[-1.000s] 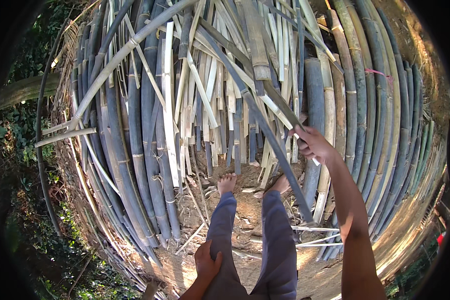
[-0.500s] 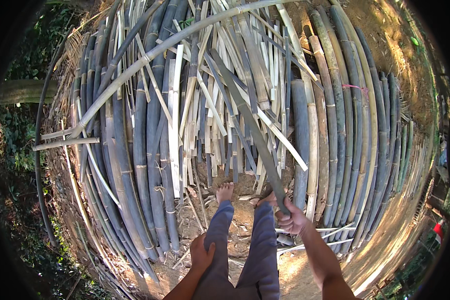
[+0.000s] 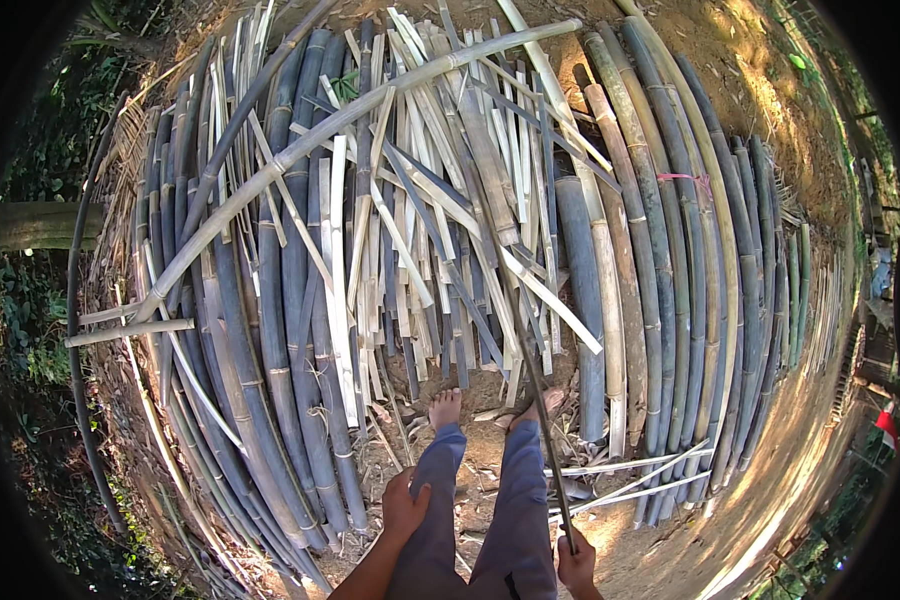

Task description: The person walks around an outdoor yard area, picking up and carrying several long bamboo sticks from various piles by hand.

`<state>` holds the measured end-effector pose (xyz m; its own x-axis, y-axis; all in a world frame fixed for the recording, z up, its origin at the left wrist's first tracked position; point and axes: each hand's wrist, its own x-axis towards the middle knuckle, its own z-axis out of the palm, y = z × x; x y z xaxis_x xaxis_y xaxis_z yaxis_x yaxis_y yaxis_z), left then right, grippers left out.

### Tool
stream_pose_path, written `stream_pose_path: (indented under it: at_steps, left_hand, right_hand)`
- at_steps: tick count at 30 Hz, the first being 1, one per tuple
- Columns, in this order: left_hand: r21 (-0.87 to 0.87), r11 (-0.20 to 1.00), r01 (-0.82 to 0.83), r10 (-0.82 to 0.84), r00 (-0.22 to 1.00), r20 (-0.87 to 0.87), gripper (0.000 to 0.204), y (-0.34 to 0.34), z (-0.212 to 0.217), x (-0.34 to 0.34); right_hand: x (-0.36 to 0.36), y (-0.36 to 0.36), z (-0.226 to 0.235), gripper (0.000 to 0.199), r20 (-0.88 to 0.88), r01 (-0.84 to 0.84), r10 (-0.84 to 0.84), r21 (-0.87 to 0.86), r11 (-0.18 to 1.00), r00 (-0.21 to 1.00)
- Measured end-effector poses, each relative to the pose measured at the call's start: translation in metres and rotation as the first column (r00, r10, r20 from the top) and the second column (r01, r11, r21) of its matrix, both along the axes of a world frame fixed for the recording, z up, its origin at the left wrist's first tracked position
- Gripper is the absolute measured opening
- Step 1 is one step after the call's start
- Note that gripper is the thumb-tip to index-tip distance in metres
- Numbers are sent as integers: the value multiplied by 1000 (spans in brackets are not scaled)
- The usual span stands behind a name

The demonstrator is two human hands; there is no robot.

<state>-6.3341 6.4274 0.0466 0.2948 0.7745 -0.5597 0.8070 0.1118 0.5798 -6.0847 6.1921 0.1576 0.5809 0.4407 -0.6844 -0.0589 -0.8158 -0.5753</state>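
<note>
Bamboo strip point(image 3: 552, 455) fwd of R hand point(image 3: 577, 566), nr end gripped; far tip unclear. L hand point(image 3: 404, 508) spread on leg point(image 3: 440, 465).

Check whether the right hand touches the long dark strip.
Touching: the head view shows the right hand wrapped around the dark strip at its near end.

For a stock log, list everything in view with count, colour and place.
Flat split bamboo strips: many, pale and grey, central pile.
Round bamboo poles: many, blue-grey to tan, both sides.
Long round bamboo pole: one, grey-tan, diagonally across pile.
Thin tie: one, pink, right-hand poles.
Leafy plants: uncounted, green, left edge.
Long narrow bamboo slat: one, dark, lower centre.
Bare feet: two, before pile.
Left hand: one, on left leg.
Right hand: one, gripping slat.
</note>
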Motion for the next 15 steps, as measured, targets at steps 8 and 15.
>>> stream_pose_path:
  at_steps: [8, 15]
  left_hand:
    - [-27, 996, 89, -88, 995, 42, 46, 10, -25, 68]
    - [52, 977, 207, -208, 978, 4, 45, 55, -104, 176]
  right_hand:
    - [176, 83, -108, 41, 645, -244, 403, -325, 914, 649]
    - [258, 143, -191, 86, 655, -207, 518, -494, 844, 550]
